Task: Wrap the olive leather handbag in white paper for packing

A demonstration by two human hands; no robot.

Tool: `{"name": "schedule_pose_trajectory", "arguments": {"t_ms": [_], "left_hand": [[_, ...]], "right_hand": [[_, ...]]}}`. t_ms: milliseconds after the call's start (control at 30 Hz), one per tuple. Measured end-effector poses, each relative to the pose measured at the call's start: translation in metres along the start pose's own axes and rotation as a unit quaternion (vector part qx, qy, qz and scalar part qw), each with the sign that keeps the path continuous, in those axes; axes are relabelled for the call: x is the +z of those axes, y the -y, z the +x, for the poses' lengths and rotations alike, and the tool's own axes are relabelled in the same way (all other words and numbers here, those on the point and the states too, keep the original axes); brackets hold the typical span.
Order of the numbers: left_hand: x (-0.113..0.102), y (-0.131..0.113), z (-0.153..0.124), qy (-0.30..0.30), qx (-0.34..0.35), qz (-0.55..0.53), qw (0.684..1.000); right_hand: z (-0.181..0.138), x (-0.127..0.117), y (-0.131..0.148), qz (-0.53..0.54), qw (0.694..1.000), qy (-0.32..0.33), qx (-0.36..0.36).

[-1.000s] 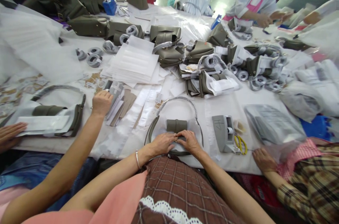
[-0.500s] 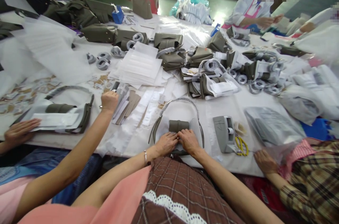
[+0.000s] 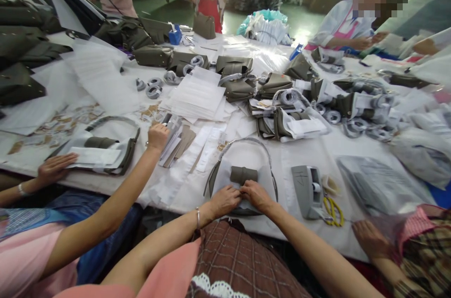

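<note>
Cam view swung up-L, hands [image 3: 226,200] curled at handbag [image 3: 244,174], grip unclear, plastic bag [image 3: 393,215] w/ grey contents [image 3: 368,183]

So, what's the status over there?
Left hand and right hand together on handbag, grip hidden. Handle looped away on table. Tape dispenser rightward, clear of hands.
</note>
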State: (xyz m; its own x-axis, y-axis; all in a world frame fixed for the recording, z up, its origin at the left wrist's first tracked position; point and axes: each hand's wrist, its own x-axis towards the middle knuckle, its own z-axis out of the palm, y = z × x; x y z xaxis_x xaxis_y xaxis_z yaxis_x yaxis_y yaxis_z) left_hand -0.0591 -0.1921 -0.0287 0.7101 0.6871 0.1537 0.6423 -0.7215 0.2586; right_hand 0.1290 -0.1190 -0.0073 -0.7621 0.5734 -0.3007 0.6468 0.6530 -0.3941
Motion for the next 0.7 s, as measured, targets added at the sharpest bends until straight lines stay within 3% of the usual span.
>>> {"name": "schedule_pose_trajectory", "arguments": {"t_ms": [267,433,700], "left_hand": [[0.008,-0.005,0.005,0.0,-0.057,-0.01,0.998],[-0.001,-0.003,0.003,-0.001,-0.053,-0.022,0.998],[-0.02,-0.005,0.001,0.015,-0.051,-0.046,0.997]], "right_hand": [[0.01,-0.011,-0.005,-0.082,0.987,-0.014,-0.137],[0.006,-0.01,-0.011,-0.069,0.989,-0.015,-0.129],[0.017,-0.027,-0.014,-0.022,0.99,0.052,-0.132]]}}
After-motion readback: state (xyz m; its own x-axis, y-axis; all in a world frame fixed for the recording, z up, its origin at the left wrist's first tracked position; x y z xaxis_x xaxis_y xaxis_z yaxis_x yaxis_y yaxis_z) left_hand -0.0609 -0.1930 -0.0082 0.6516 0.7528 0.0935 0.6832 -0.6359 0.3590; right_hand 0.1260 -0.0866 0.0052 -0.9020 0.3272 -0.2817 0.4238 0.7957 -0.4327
